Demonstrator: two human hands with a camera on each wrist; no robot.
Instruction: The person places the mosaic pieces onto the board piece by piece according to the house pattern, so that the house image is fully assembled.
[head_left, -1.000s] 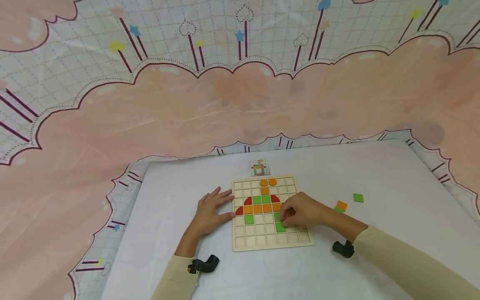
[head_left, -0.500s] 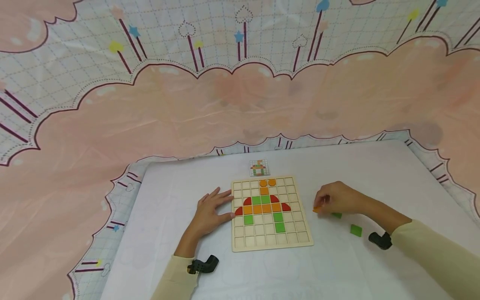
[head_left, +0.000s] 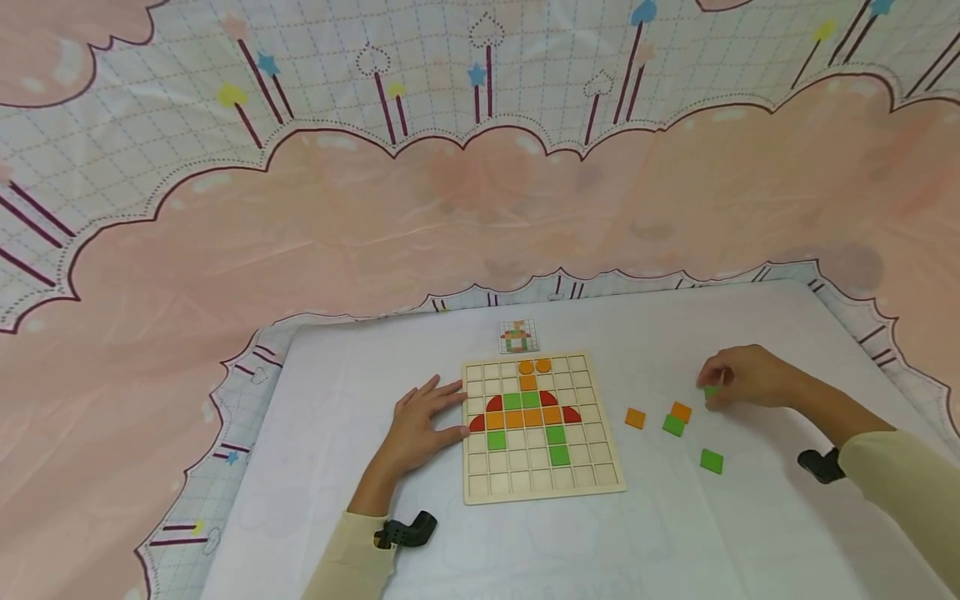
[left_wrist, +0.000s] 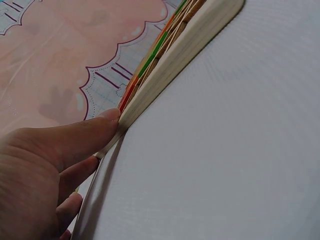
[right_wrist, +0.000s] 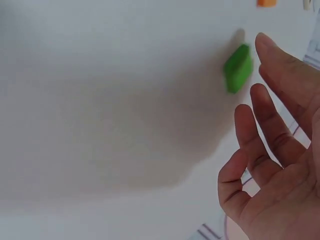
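Note:
My left hand (head_left: 423, 425) steadies the left edge of a wooden grid board (head_left: 487, 486), fingers fairly straight. In the left wrist view the thumb (left_wrist: 95, 132) presses against the board's side. Orange, green and red tiles fill part of the grid, with two orange round pieces (head_left: 534, 367) at the top. To the right, my right hand (head_left: 753, 377) hovers over a green square tile (head_left: 710, 391), partly covered by the fingers. The right wrist view shows that green tile (right_wrist: 238, 69) lying just beyond loosely bent fingers, with nothing held.
Between the board and my right hand lie an orange tile (head_left: 635, 418), another orange tile (head_left: 681, 412) overlapped by a green tile (head_left: 673, 426), and a further green tile (head_left: 712, 461). A small picture card (head_left: 518, 336) lies behind the board. Patterned cloth hangs beyond the white table.
My right hand has left the board, passed an orange tile beside it, and moved right to a green tile. The orange tile now lies free. My left hand has stayed put.

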